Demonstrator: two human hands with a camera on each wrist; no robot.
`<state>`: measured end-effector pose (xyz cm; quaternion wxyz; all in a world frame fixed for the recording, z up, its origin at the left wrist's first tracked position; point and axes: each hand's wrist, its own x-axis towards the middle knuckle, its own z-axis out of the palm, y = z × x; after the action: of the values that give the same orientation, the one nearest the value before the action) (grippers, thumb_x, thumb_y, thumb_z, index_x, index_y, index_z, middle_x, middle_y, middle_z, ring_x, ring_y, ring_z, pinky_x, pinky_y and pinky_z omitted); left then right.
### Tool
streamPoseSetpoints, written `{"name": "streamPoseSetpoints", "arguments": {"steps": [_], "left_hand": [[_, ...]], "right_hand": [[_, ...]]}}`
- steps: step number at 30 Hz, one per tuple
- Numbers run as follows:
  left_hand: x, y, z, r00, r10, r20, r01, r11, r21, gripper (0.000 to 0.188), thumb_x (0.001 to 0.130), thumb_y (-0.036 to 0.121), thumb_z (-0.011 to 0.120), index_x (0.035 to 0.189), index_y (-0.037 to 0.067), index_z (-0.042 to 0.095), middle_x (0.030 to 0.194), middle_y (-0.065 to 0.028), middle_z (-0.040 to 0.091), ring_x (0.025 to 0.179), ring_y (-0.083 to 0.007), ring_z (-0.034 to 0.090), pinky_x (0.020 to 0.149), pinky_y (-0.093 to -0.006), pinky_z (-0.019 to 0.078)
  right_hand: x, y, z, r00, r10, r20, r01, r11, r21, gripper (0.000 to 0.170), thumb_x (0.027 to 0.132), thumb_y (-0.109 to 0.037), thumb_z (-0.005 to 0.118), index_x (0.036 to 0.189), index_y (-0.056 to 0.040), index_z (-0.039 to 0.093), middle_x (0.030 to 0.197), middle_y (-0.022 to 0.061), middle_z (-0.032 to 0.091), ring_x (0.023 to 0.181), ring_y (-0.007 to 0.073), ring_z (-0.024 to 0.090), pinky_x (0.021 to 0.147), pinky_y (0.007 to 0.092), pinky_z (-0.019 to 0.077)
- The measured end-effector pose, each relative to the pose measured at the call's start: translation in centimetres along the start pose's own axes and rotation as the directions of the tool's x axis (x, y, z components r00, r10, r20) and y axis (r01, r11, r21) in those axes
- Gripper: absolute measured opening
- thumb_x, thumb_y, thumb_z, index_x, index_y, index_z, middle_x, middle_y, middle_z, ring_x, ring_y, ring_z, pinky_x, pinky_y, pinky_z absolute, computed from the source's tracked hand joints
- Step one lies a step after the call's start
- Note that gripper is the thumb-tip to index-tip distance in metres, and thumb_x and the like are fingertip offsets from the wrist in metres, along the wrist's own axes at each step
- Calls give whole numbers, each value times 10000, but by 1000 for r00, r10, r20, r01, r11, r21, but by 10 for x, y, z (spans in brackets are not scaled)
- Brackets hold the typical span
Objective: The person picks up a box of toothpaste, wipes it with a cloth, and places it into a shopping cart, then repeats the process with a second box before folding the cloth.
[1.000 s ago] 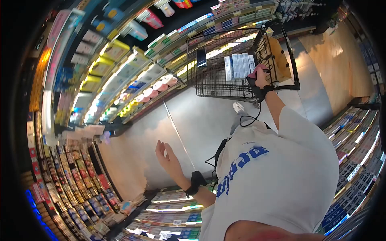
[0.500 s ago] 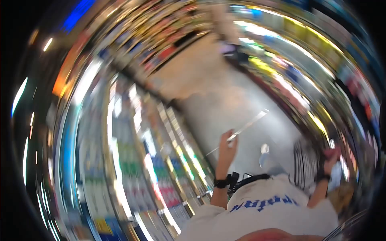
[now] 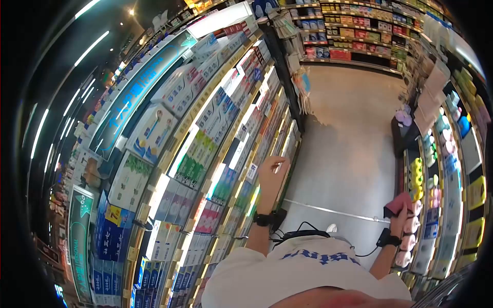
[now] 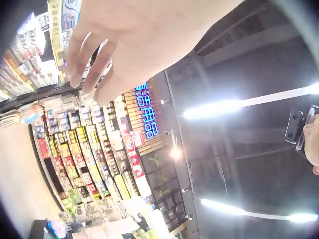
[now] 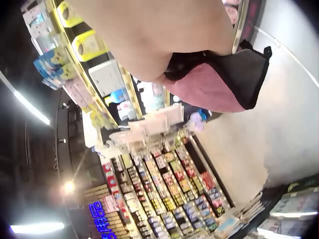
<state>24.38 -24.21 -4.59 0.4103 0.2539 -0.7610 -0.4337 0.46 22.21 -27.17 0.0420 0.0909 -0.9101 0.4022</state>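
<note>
My left hand (image 3: 272, 177) is raised in front of the lit shelf of toothpaste-like boxes (image 3: 208, 120), its fingers loosely bent with nothing in them. In the left wrist view the same hand (image 4: 134, 45) hangs its fingers loosely and holds no object. A pink and black fabric item (image 3: 398, 204) is gripped in my right hand (image 3: 399, 223), beside the right-hand shelf. The right wrist view shows the pink fabric (image 5: 209, 89) with black edging coming out from under the right hand (image 5: 164, 35); the fingertips are hidden there.
Tall shelves of boxes line the left, and a shelf with pink rolls (image 3: 409, 241) runs along the right. Between them a grey floor (image 3: 334, 169) leads to a far shelf of small packages (image 3: 354, 33). Hanging sheets (image 3: 434, 87) stick out at the right shelf's end.
The head view has turned from the cart and now faces down the aisle. The cart is out of the head view. My right hand is away from the cart, still holding the pink item.
</note>
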Motion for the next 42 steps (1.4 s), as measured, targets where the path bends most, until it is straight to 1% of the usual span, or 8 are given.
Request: {"name": "streamPoseSetpoints", "arguments": {"steps": [3,7,8,9,12,27,32,42], "left_hand": [[40,16,17,994,76,-84,-71,995,67,130,912,85,685,990,-18,703,930,-101,695,856,-194,678,791,-300,533],[84,17,36,986,44,-161,-26,994,110,203,996,76,562,1146,2,678,947,-97,709,884,-163,679,796,-303,539],[95,2,35,987,103,-124,-87,989,124,245,1012,60,510,1203,17,657,972,-103,715,904,-171,685,806,-308,537],[107,-1,37,982,100,-160,-74,985,158,235,1007,60,517,1187,18,663,970,-107,713,897,-179,687,807,-310,536],[148,-7,43,964,68,-258,-26,986,163,212,994,72,548,1155,23,679,958,-106,713,879,-183,689,810,-317,532],[417,-48,41,810,264,-524,-196,964,183,114,965,20,581,1037,-11,665,953,-116,699,853,-189,686,779,-291,529],[469,-47,36,769,323,-551,-165,934,318,148,921,5,624,1064,-10,659,977,-120,689,885,-212,673,821,-322,516],[593,-40,44,776,475,-414,63,595,801,236,877,56,697,1108,11,683,1067,-146,652,999,-301,635,867,-382,493]], "right_hand": [[84,-31,28,997,-77,24,75,996,49,697,784,172,511,1440,-56,449,1245,262,581,1142,393,575,990,427,442],[160,-91,74,944,-326,49,326,945,-11,599,880,130,527,1440,-68,452,1318,188,541,1236,312,522,1079,373,399],[188,-81,109,975,-178,130,98,879,467,542,896,63,559,1415,-64,471,1313,153,546,1223,275,530,1056,361,417],[212,-91,133,978,-24,207,-158,562,812,492,911,-5,590,1390,-60,490,1309,118,550,1209,238,538,1034,349,435],[240,-175,160,905,125,406,-424,309,851,464,933,-208,683,1333,-33,524,1261,59,596,1143,183,586,965,333,483],[434,-419,276,895,-109,433,-322,513,796,584,879,-144,747,1395,-106,477,1291,28,556,1167,157,557,894,309,504],[453,-507,337,727,-260,636,-461,502,732,538,932,-204,698,1395,-46,474,1267,30,568,1148,139,565,962,301,469],[529,-641,462,137,-571,810,-385,723,574,511,912,-224,732,1329,2,541,1206,25,612,1109,108,567,947,272,451]]}}
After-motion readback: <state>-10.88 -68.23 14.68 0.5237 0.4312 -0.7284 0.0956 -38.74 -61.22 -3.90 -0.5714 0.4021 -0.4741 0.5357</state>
